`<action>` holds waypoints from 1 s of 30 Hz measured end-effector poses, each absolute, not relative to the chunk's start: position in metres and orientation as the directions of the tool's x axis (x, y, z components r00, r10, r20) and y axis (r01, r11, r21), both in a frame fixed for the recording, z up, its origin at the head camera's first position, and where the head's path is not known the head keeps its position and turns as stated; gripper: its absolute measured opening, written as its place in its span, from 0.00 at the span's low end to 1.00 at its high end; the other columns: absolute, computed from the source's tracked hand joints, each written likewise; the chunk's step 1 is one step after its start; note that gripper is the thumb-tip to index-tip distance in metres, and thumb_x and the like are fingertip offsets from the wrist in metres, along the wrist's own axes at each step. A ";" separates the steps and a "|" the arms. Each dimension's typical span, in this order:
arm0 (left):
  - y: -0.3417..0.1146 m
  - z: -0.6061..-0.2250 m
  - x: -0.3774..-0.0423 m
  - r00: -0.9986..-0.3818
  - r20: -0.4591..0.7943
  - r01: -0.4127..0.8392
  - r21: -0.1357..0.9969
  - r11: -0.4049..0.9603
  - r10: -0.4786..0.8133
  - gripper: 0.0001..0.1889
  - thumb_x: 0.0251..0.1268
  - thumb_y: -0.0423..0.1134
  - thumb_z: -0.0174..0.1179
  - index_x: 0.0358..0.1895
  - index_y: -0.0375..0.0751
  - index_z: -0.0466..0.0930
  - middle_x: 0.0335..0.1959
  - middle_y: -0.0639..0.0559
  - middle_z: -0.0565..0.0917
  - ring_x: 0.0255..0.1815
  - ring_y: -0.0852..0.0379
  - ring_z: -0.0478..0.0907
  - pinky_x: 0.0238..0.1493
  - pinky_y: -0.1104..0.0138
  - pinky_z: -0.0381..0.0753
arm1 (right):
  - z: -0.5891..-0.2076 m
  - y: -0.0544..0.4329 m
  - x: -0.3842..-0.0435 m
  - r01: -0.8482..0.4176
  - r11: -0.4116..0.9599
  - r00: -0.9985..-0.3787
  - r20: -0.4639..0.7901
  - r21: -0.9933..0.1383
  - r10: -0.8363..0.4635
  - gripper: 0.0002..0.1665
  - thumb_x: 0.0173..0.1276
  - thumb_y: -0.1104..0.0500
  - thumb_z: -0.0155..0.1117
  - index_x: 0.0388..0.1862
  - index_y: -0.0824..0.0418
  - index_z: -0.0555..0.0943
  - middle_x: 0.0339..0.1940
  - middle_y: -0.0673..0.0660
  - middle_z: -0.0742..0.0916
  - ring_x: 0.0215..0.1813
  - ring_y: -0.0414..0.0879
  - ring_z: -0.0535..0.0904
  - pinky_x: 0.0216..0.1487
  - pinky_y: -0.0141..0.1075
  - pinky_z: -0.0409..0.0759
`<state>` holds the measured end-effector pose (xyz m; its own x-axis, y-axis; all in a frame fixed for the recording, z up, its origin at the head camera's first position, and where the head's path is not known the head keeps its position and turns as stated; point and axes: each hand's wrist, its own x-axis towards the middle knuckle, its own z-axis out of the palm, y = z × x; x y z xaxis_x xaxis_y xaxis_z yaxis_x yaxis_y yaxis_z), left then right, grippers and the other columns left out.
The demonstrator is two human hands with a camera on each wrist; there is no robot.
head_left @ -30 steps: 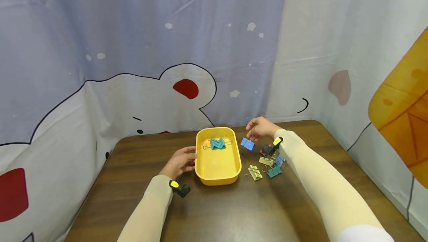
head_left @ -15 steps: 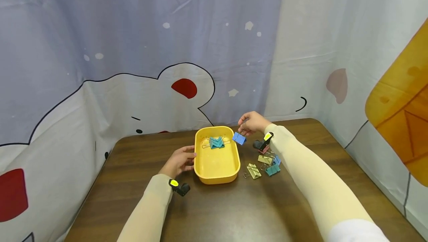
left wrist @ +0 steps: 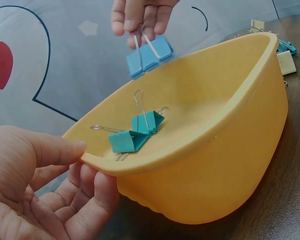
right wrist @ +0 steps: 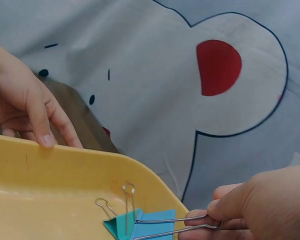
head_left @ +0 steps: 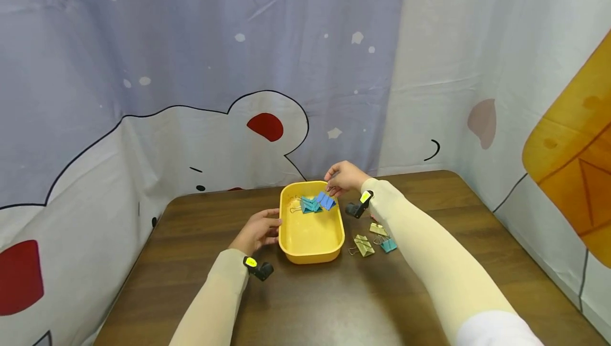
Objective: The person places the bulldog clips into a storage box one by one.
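My right hand point(head_left: 347, 177) pinches a blue binder clip point(left wrist: 150, 56) by its wire handles. That clip hangs over the right back side of a yellow plastic bin point(head_left: 310, 237), body downward. Two teal binder clips point(left wrist: 127, 142) lie together on the bin's floor toward the back, and the blue one partly overlaps them in the head view. At the bin's left side, my left hand point(head_left: 260, 231) grips the rim, thumb point(left wrist: 65, 150) on top and the other fingers curled under it outside.
Right of the bin, loose binder clips lie on the brown wooden table point(head_left: 305, 303): a pale yellow one point(head_left: 364, 245), another yellow one point(head_left: 378, 228) and a teal one point(head_left: 389, 245). My right sleeve point(head_left: 420, 229) hides part of this pile. A printed curtain point(head_left: 238, 139) hangs behind the table.
The right hand has carried the blue binder clip leftward, from above the table beside the bin to above the bin's inside. My left hand and the bin have stayed in place.
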<state>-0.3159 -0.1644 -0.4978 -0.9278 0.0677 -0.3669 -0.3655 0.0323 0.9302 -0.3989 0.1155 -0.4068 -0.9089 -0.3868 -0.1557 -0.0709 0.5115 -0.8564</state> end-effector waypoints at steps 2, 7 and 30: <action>-0.164 -0.498 -0.316 -0.927 -0.368 -0.367 0.930 0.032 0.069 0.27 0.72 0.32 0.60 0.73 0.40 0.69 0.48 0.37 0.82 0.36 0.52 0.82 0.33 0.63 0.87 | -0.409 0.109 -0.398 -0.074 0.524 -0.909 -0.159 -0.849 -0.385 0.10 0.72 0.71 0.58 0.51 0.74 0.78 0.39 0.68 0.89 0.35 0.55 0.89 0.40 0.46 0.88; -0.164 -0.497 -0.315 -0.929 -0.365 -0.364 0.931 0.032 0.063 0.27 0.72 0.32 0.59 0.73 0.40 0.69 0.48 0.37 0.83 0.36 0.52 0.83 0.32 0.63 0.87 | -0.413 0.093 -0.394 -0.062 0.526 -0.913 -0.165 -0.849 -0.373 0.09 0.72 0.72 0.58 0.49 0.73 0.79 0.37 0.67 0.89 0.40 0.63 0.88 0.40 0.46 0.88; -0.164 -0.497 -0.315 -0.927 -0.368 -0.367 0.930 0.029 0.069 0.27 0.72 0.32 0.59 0.73 0.39 0.68 0.51 0.35 0.82 0.39 0.50 0.83 0.37 0.61 0.88 | -0.442 0.053 -0.391 0.028 0.506 -0.927 -0.212 -0.862 -0.309 0.15 0.67 0.74 0.63 0.53 0.78 0.78 0.33 0.67 0.89 0.29 0.53 0.87 0.35 0.42 0.88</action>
<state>-0.3151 -0.1638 -0.4967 -0.9273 0.0688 -0.3679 -0.3667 0.0295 0.9299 -0.3908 0.0526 -0.4420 -0.9271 -0.3094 -0.2116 0.0280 0.5057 -0.8622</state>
